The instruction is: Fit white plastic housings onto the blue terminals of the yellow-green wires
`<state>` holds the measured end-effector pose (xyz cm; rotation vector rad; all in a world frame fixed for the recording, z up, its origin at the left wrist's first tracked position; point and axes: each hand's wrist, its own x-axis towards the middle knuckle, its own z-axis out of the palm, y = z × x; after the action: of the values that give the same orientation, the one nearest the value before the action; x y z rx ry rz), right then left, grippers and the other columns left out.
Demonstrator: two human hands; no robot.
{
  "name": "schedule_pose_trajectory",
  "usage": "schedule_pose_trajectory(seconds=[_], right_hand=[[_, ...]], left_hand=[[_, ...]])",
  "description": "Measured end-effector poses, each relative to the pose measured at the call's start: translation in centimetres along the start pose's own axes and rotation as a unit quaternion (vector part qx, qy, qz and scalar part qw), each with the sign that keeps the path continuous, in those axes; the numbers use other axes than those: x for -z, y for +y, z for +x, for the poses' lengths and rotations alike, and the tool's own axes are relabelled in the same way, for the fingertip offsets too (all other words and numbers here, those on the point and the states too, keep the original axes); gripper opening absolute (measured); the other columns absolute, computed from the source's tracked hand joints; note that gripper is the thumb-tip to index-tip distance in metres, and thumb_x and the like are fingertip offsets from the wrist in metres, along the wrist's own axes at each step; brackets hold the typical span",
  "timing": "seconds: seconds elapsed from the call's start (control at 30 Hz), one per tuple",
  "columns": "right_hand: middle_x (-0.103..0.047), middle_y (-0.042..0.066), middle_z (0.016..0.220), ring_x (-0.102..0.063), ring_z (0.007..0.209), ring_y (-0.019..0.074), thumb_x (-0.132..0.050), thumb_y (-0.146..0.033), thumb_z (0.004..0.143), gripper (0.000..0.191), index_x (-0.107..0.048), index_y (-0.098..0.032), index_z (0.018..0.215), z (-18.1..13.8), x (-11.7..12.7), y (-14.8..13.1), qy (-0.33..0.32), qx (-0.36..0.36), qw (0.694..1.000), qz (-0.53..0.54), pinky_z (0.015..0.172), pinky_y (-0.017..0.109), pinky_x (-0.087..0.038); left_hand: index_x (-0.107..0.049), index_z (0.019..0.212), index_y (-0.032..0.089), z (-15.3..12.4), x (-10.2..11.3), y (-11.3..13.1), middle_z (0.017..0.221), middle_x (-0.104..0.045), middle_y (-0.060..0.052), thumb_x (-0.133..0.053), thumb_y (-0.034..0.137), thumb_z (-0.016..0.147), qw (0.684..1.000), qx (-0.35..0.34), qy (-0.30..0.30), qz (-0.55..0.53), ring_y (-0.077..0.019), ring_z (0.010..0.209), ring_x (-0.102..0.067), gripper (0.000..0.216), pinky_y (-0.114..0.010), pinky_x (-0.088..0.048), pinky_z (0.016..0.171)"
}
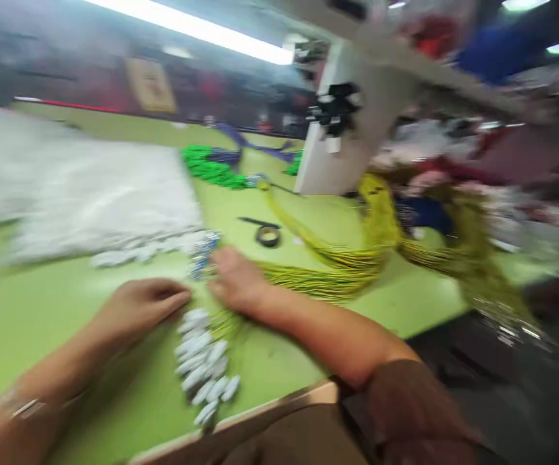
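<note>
My right hand (235, 278) is closed at the end of a long bundle of yellow-green wires (318, 279), fingers curled by its blue and silvery tips (204, 253). My left hand (138, 307) hovers just left of it, thumb and fingers brought together. Blur hides whether anything is between them. Below both hands lies a cluster of white plastic connector housings (201, 361) with short yellow-green wires attached. Loose white pieces (138, 252) lie behind my left hand, at the mouth of a large white plastic bag (109, 194).
A roll of black tape (268, 236) lies mid-table. Green wires (214, 168) are at the back, beside a white upright post (327, 148). More yellow wires (477, 252) hang over the table's right edge. A shelf runs overhead, with a bright tube lamp (196, 29).
</note>
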<state>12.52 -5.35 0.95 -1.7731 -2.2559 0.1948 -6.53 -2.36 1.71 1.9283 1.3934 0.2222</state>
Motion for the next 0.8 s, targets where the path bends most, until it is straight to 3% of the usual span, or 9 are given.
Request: schedule_pose_trajectory(seconds=[0.07,0.13,0.23,0.3,0.37,0.5,0.6,0.7,0.8], right_hand=[[-0.059,0.009,0.099,-0.054,0.083,0.0189,-0.048,-0.028,0.085,0.019,-0.055,-0.016,0.098,0.1,-0.4,0.0,-0.003,-0.020,1.000,-0.016,0.068,0.028,-0.043],[-0.059,0.009,0.096,-0.055,0.082,0.0203,-0.047,-0.030,0.087,0.017,-0.057,-0.018,0.093,0.7,-1.0,0.1,-0.006,-0.023,0.999,-0.042,0.064,0.029,-0.040],[-0.059,0.007,0.091,-0.056,0.078,0.0201,-0.047,-0.033,0.087,0.017,-0.057,-0.019,0.089,1.1,-1.5,0.0,0.004,-0.010,0.998,-0.068,0.060,0.030,-0.036],[-0.060,0.006,0.089,-0.056,0.078,0.0194,-0.047,-0.032,0.088,0.017,-0.058,-0.019,0.088,0.8,-1.5,-0.1,0.010,0.005,0.997,-0.078,0.059,0.029,-0.034],[-0.060,0.006,0.089,-0.055,0.077,0.0187,-0.047,-0.032,0.088,0.016,-0.058,-0.019,0.087,0.5,-1.6,-0.1,0.017,0.015,0.997,-0.078,0.059,0.029,-0.033],[-0.060,0.005,0.085,-0.055,0.073,0.0178,-0.050,-0.034,0.085,0.016,-0.058,-0.020,0.083,0.4,-1.9,0.4,0.034,0.026,0.997,-0.057,0.058,0.028,-0.032],[-0.060,0.004,0.089,-0.056,0.076,0.0181,-0.054,-0.036,0.081,0.021,-0.058,-0.020,0.093,0.5,-2.0,0.7,0.050,0.032,0.998,-0.018,0.060,0.028,-0.035],[-0.059,0.006,0.098,-0.056,0.079,0.0192,-0.056,-0.038,0.079,0.036,-0.055,-0.020,0.111,0.4,-1.9,0.6,0.060,0.030,0.998,-0.021,0.061,0.028,-0.036],[-0.059,0.006,0.095,-0.056,0.076,0.0192,-0.053,-0.039,0.082,0.031,-0.059,-0.022,0.107,0.4,-2.0,0.2,0.042,0.016,0.997,-0.056,0.057,0.028,-0.033]], left_hand=[[-0.072,0.077,0.019,0.8,0.8,0.5,0.072,-0.071,0.000,-0.057,0.039,0.073,0.998,-0.021,0.053,0.018,-0.0167,0.068,-0.060,0.025,-0.025,-0.044,0.066],[-0.072,0.076,0.017,2.2,1.8,-0.6,0.078,-0.072,-0.003,-0.057,0.031,0.073,0.990,-0.055,0.125,0.016,-0.0159,0.071,-0.061,0.021,-0.025,-0.044,0.069],[-0.071,0.076,0.014,3.2,3.0,-2.5,0.074,-0.070,-0.004,-0.058,0.027,0.074,0.978,-0.030,0.204,-0.030,-0.0143,0.069,-0.060,0.019,-0.025,-0.044,0.068],[-0.070,0.081,0.012,3.1,2.9,-2.9,0.074,-0.068,-0.004,-0.058,0.026,0.075,0.975,-0.041,0.206,-0.072,-0.0129,0.067,-0.058,0.019,-0.025,-0.045,0.067],[-0.068,0.093,0.013,2.9,2.1,-2.7,0.082,-0.065,-0.004,-0.063,0.027,0.074,0.975,-0.106,0.178,-0.073,-0.0123,0.071,-0.057,0.024,-0.025,-0.046,0.069],[-0.063,0.104,0.017,3.0,-0.1,-1.6,0.095,-0.056,-0.006,-0.070,0.029,0.071,0.956,-0.247,0.137,0.084,-0.0180,0.090,-0.053,0.036,-0.031,-0.045,0.083],[-0.062,0.093,0.016,3.2,-0.9,-1.1,0.094,-0.053,-0.007,-0.064,0.027,0.077,0.944,-0.239,0.136,0.180,-0.0203,0.092,-0.049,0.020,-0.032,-0.044,0.082],[-0.059,0.086,0.015,3.2,-0.9,-1.1,0.096,-0.051,-0.008,-0.059,0.026,0.081,0.936,-0.252,0.133,0.209,-0.0204,0.091,-0.048,0.012,-0.032,-0.043,0.080],[-0.057,0.083,0.014,3.2,-0.8,-1.1,0.094,-0.052,-0.009,-0.054,0.022,0.084,0.927,-0.285,0.144,0.199,-0.0203,0.091,-0.048,0.009,-0.033,-0.043,0.082]])
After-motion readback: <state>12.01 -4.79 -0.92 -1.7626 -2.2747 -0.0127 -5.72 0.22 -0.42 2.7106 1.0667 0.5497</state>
